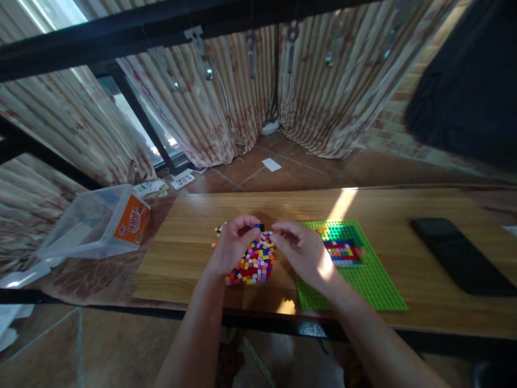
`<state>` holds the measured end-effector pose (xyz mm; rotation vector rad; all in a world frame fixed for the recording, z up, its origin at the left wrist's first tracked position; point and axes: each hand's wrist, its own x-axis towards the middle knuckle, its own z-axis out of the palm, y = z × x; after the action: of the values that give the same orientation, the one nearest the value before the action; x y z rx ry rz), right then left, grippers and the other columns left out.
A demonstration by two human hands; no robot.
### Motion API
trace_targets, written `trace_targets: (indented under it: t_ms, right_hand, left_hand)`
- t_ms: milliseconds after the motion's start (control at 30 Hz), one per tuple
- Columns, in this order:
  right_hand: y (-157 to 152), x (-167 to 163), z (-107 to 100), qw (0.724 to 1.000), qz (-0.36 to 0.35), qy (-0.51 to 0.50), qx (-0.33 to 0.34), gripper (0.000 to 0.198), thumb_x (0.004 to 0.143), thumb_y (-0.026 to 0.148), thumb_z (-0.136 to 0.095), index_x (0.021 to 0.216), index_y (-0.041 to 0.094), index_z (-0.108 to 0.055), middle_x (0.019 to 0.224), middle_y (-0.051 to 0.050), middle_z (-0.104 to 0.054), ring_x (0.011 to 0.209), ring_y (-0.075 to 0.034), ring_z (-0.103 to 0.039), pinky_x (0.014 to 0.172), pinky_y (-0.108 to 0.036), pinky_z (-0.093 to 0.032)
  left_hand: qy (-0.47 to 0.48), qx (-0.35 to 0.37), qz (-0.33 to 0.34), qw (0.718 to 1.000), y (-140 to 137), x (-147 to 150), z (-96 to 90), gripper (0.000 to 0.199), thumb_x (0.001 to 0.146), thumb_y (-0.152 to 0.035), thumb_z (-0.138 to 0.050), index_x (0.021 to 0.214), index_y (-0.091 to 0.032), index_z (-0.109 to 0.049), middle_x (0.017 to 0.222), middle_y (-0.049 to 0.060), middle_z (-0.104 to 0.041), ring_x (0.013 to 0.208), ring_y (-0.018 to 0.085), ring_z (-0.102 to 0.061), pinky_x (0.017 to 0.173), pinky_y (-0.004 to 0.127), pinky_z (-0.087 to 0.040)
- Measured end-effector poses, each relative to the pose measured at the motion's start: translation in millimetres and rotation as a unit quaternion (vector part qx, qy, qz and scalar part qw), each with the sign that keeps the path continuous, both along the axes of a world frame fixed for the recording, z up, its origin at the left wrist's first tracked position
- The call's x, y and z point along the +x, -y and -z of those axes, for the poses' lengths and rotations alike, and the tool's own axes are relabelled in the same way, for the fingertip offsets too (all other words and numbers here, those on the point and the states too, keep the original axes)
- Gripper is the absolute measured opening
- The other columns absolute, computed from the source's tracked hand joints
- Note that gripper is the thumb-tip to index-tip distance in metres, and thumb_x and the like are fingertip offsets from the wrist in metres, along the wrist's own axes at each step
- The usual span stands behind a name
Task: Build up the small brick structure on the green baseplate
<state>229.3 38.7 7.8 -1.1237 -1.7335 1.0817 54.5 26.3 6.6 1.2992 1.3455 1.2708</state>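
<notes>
My left hand is above the brick pile, thumb and forefinger pinched on a small dark building brick. Part of that brick looks blue, part black. Just to its right, my right hand has its thumb and fingertips drawn together; whatever they hold, if anything, is too small to make out. Beneath and between the hands lies a heap of loose building bricks in several colours. Beside my right hand, partly behind it, a green baseplate carries a block of built-up coloured bricks.
A black phone-like slab lies on the right of the wooden table. To the left stands a clear plastic bin with an orange label. A dark bar crosses the upper view, before pleated curtains. White paper lies on the tiled floor.
</notes>
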Motion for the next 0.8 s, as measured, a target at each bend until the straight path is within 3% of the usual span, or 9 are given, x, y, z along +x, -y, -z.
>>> trace_targets:
  t_ms: [200,433,633,800]
  right_hand:
    - [-2.0,1.1,3.1,0.989,-0.011,-0.132,-0.057,0.020,0.076,0.036,-0.066,0.081,0.017,-0.069,0.076,-0.004,-0.070,0.069,-0.015,-0.063,0.065,-0.027,-0.050]
    - [3.1,3.3,-3.4,0.970,-0.044,-0.200,-0.131,0.022,0.075,0.039,-0.066,0.078,0.017,-0.070,0.064,0.000,-0.066,0.057,-0.011,-0.057,0.055,-0.023,-0.046]
    - [9.8,-1.3,-4.9,0.961,-0.030,-0.225,-0.156,0.017,0.070,0.032,-0.069,0.075,0.017,-0.069,0.068,-0.001,-0.069,0.059,-0.011,-0.059,0.057,-0.023,-0.047]
    - [5.0,15.2,-10.7,0.965,-0.009,-0.216,-0.148,0.016,0.064,0.029,-0.075,0.071,0.016,-0.068,0.065,-0.001,-0.069,0.056,-0.010,-0.059,0.054,-0.023,-0.047]
  left_hand:
    - [0.104,-0.026,0.023,0.994,8.5,30.3,-2.1,0.018,0.072,-0.026,-0.069,0.086,-0.017,-0.063,0.079,0.000,-0.064,0.074,0.012,-0.059,0.072,0.025,-0.047]
    - [0.159,-0.049,0.054,0.985,13.3,27.7,-5.9,0.017,0.070,-0.023,-0.071,0.083,-0.016,-0.065,0.079,0.001,-0.065,0.072,0.012,-0.060,0.072,0.027,-0.049]
    - [0.228,-0.075,0.035,0.970,13.8,27.6,-11.1,0.019,0.068,-0.021,-0.072,0.084,-0.017,-0.064,0.079,0.000,-0.064,0.072,0.011,-0.060,0.071,0.024,-0.049]
    - [0.239,-0.104,0.012,0.965,14.3,24.1,-16.5,0.025,0.067,-0.021,-0.072,0.090,-0.016,-0.066,0.074,-0.001,-0.065,0.065,0.008,-0.060,0.066,0.020,-0.048]
